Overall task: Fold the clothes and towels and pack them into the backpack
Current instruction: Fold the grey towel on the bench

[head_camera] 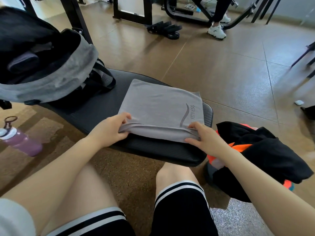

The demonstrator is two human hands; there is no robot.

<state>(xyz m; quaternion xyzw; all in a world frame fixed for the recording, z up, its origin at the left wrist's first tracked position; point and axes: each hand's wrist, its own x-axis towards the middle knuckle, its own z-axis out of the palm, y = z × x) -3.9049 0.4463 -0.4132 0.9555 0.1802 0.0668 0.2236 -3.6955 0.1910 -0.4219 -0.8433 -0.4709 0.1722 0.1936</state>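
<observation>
Lying across the middle of the view, a black padded bench [88, 109], its long axis running from upper left to lower right. Sitting on the bench's far left end, a grey and black backpack [51, 70], its open mouth facing up and toward the camera, something dark and rolled showing inside. Lying flat on the bench's near right part, a grey towel [158, 103], folded into a rough rectangle, its long axis running along the bench, its far corner pointing up and left, the word FITNESS printed near its right edge. Bunching up along the near edge, several layers of the towel's cloth. Lying heaped to the right of the bench, a black and orange garment [262, 150], touching the right forearm. Lying on its side on the floor at the far left, a purple water bottle [20, 140], well apart from the towel. Gripping the towel's near left corner, the left hand [109, 132], fingers curling over the top, thumb tucking beneath the fold. Pinching the near right corner, the right hand [204, 140], fingers bending over the layered edge, thumb pressing along the front.
</observation>
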